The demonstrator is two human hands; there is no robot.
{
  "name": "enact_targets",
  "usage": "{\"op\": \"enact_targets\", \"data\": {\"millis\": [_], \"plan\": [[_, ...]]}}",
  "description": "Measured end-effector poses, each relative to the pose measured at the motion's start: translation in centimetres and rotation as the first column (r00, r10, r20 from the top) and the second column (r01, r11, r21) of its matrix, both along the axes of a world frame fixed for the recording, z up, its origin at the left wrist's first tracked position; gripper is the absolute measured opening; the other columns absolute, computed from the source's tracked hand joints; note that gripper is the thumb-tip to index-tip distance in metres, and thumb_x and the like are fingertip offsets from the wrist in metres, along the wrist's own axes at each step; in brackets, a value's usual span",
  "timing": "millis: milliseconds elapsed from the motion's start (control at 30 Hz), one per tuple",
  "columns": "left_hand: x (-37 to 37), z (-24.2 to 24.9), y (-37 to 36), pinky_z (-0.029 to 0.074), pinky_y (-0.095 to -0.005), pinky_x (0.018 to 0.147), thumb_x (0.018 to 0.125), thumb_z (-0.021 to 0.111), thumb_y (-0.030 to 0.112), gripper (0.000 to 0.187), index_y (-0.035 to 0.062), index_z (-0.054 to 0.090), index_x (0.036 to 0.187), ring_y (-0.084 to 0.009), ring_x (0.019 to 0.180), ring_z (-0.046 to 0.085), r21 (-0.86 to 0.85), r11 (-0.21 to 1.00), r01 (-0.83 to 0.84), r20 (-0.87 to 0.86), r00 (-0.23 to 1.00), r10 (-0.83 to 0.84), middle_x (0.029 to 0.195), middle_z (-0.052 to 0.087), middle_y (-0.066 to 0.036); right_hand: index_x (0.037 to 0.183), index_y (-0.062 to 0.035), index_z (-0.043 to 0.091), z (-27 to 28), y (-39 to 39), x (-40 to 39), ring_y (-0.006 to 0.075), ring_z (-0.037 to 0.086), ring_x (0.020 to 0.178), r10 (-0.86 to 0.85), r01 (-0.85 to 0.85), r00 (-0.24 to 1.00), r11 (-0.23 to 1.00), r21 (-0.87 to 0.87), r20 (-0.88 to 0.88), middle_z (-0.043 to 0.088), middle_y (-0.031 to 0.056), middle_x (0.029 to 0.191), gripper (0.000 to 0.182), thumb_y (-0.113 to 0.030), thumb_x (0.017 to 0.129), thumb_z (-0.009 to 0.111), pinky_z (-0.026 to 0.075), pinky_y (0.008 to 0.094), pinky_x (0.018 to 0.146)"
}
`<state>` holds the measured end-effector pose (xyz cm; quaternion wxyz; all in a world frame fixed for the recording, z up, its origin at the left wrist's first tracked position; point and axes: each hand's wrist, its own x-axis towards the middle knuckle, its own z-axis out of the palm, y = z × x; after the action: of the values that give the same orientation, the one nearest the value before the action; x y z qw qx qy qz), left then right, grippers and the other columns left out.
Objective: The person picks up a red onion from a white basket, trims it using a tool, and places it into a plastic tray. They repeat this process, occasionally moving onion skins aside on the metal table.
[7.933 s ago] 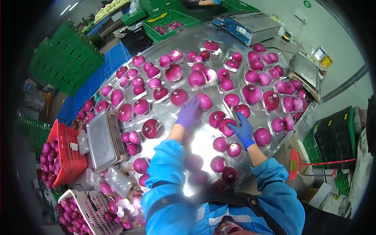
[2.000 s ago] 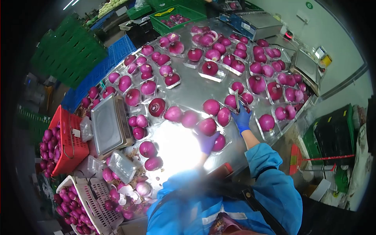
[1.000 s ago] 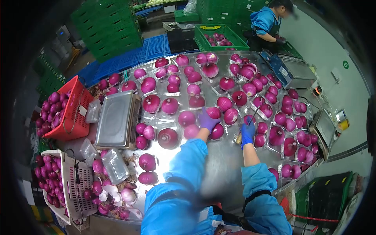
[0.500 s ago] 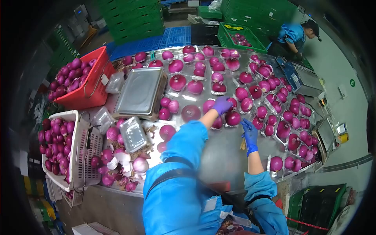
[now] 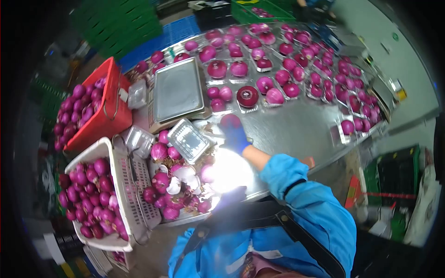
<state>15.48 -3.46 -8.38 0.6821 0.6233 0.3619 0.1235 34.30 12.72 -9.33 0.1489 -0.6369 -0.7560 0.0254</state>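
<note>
My right hand, in a blue glove and smeared by motion, reaches across to the left over the metal table. Right at its fingers is a red onion. A small tan end of something shows beside the palm; I cannot tell what it is. My left hand is a purple-gloved blur close to my body, partly washed out by bright glare. Beyond the right hand, a large dark red onion sits in a clear tray. To the left, an empty clear plastic tray rests on loose onions and peelings.
A weighing scale stands at the back left. A red crate and a white basket, both full of onions, line the left side. Rows of packed onions cover the back and right. Another person is at the far end.
My view has turned and shifted. My right hand has swung left across the table. My left hand has pulled back from the packed onions toward my body.
</note>
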Motion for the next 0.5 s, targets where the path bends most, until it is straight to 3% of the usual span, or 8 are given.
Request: {"op": "enact_targets", "data": {"millis": [67,133,200,267,300,333,400,500], "plan": [[-2.8,0.2,0.4,0.046,-0.0294,0.077,0.082,0.059,0.011,0.028,0.0013,0.057,0.108,-0.0148,0.088,0.058,0.008,1.0,0.029,-0.079,0.996,-0.029,0.096,0.062,-0.007,0.133,-0.016,0.037,0.2,0.0,-1.6,0.0377,0.053,0.102,-0.193,0.187,0.981,0.969,-0.162,-0.021,0.034,0.0112,0.138,0.075,-0.019,0.065,0.069,0.042,0.043,0.088],[-4.9,0.5,1.0,0.045,-0.028,0.079,0.083,0.059,0.009,0.03,-0.0003,0.055,0.111,-0.0137,0.091,0.056,-0.008,0.997,0.073,-0.187,0.98,-0.074,0.099,0.062,-0.007,0.13,-0.0166,0.04,1.4,-0.1,-0.4,0.0356,0.058,0.092,-0.292,0.272,0.956,0.916,-0.294,-0.027,0.045,0.0131,0.128,0.067,-0.015,0.067,0.063,0.047,0.0414,0.08],[-6.0,1.5,1.7,0.044,-0.0274,0.08,0.083,0.059,0.008,0.032,-0.0011,0.054,0.113,-0.0132,0.093,0.056,-0.018,0.996,0.093,-0.228,0.969,-0.095,0.1,0.061,-0.007,0.128,-0.0193,0.044,1.8,-1.4,2.7,0.0328,0.059,0.092,-0.217,0.193,0.976,0.892,-0.409,-0.013,0.054,0.0132,0.118,0.058,-0.021,0.072,0.06,0.048,0.0404,0.076],[-6.1,4.1,2.0,0.044,-0.0312,0.057,0.078,0.056,0.016,0.011,0.0052,0.057,0.076,-0.0206,0.067,0.057,0.45,0.875,-0.178,0.207,0.974,0.092,0.073,0.057,-0.006,0.127,-0.0265,0.044,2.0,-4.2,6.2,0.0294,0.061,0.09,-0.182,0.148,0.977,0.954,-0.26,-0.111,0.058,0.0105,0.11,0.061,-0.03,0.069,0.063,0.05,0.0393,0.075],[-6.2,5.4,2.1,0.043,-0.0278,0.055,0.078,0.056,0.016,0.01,0.0062,0.056,0.079,-0.0191,0.065,0.056,0.121,0.969,-0.215,0.253,0.951,0.18,0.073,0.057,-0.006,0.125,-0.0262,0.047,2.0,-5.4,8.3,0.0292,0.06,0.092,-0.187,0.159,0.979,0.951,-0.265,-0.086,0.057,0.0101,0.112,0.059,-0.033,0.069,0.064,0.049,0.0384,0.077],[-6.2,5.7,2.4,0.043,-0.0278,0.055,0.078,0.056,0.016,0.01,0.0062,0.056,0.079,-0.0191,0.065,0.056,0.124,0.963,-0.24,0.263,0.944,0.201,0.073,0.057,-0.006,0.123,-0.0259,0.049,1.9,-6.6,10.6,0.0289,0.06,0.094,-0.187,0.165,0.981,0.949,-0.268,-0.057,0.057,0.0097,0.114,0.057,-0.037,0.069,0.065,0.049,0.0376,0.078],[-6.4,6.1,3.1,0.044,-0.0253,0.074,0.08,0.06,0.009,0.029,-0.0016,0.056,0.106,-0.0121,0.083,0.056,-0.437,0.834,-0.337,0.05,0.916,0.397,0.09,0.06,-0.005,0.121,-0.0223,0.051,1.7,-9.4,14.7,0.0285,0.059,0.097,-0.164,0.166,0.986,0.973,-0.162,0.024,0.055,0.0091,0.117,0.06,-0.041,0.067,0.068,0.048,0.0364,0.081],[-5.6,3.8,3.0,0.045,-0.0245,0.07,0.079,0.058,0.009,0.026,0.0007,0.058,0.104,-0.0114,0.08,0.056,-0.411,0.826,-0.386,0.101,0.881,0.462,0.087,0.061,-0.004,0.121,-0.0149,0.05,2.7,-13.0,20.8,0.0295,0.059,0.097,-0.309,0.28,0.948,0.925,-0.255,-0.079,0.059,0.0098,0.112,0.069,-0.041,0.062,0.074,0.047,0.0361,0.083]]}}
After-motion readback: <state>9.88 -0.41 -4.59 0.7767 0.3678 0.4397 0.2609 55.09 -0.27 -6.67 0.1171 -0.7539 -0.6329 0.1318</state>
